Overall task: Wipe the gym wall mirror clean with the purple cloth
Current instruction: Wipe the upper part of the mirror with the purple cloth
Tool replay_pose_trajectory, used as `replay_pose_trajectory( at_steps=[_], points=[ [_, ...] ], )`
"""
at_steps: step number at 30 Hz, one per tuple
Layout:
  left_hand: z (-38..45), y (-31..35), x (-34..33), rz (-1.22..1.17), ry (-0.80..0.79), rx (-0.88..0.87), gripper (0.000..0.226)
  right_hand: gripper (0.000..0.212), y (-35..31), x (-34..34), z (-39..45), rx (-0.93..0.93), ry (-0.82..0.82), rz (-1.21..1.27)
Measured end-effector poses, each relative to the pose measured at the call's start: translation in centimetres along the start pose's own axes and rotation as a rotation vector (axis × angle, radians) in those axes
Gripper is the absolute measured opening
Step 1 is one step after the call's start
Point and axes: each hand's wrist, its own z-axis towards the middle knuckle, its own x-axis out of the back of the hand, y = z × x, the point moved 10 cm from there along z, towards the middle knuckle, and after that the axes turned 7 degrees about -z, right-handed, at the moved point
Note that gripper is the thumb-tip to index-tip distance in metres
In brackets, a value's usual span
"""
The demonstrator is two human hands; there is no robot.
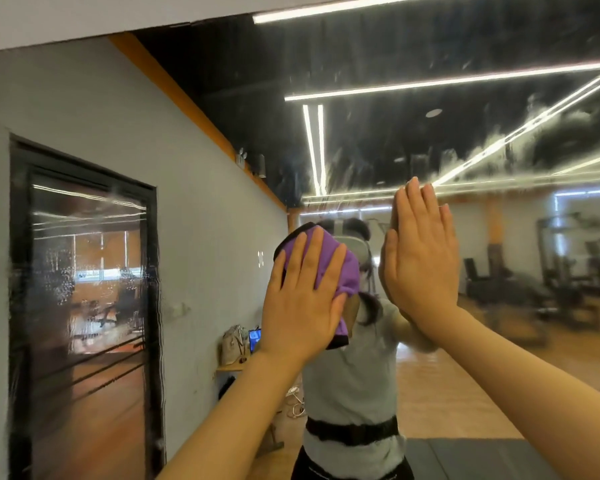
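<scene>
The left hand [303,299] is pressing the purple cloth [329,268] flat against the mirror [413,98], fingers straight and spread over the fabric, palm facing the glass. The cloth is bunching under that hand, its dark-edged corners sticking out above the fingertips and below the heel of the palm. The right hand [421,261] is lying flat on the glass just beside it, fingers straight and held together, pointing upward and holding nothing; its reflection is meeting it fingertip to fingertip. Both forearms are reaching up from the bottom of the view. The mirror is showing wet streaks and droplets over its upper part and a foamy white smear [520,143] to the upper right of the right hand. In the glass, a person in a grey shirt [354,375] and black belt is standing behind the hands, with a dark-framed door [84,306] reflecting at the left and gym machines [568,271] at the right, blurred
</scene>
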Motion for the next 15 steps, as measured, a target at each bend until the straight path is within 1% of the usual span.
replay_pose_trajectory(
  at_steps=[6,9,12,15],
  points=[
    [8.3,-2.2,1.9,-0.062,0.032,0.129,0.066,0.057,0.0,-0.4,0.0,0.008,-0.011,-0.043],
    [11.7,-3.6,2.6,-0.093,-0.002,0.197,0.071,0.056,0.1,-0.2,0.0,0.004,0.001,-0.038],
    [12.3,-3.8,2.9,-0.119,0.021,0.218,0.071,0.056,0.2,-0.1,0.1,0.005,0.005,-0.045],
    [10.7,-3.4,2.7,-0.131,0.078,0.223,0.066,0.057,0.1,-0.3,0.0,0.010,0.008,-0.052]
  ],
)
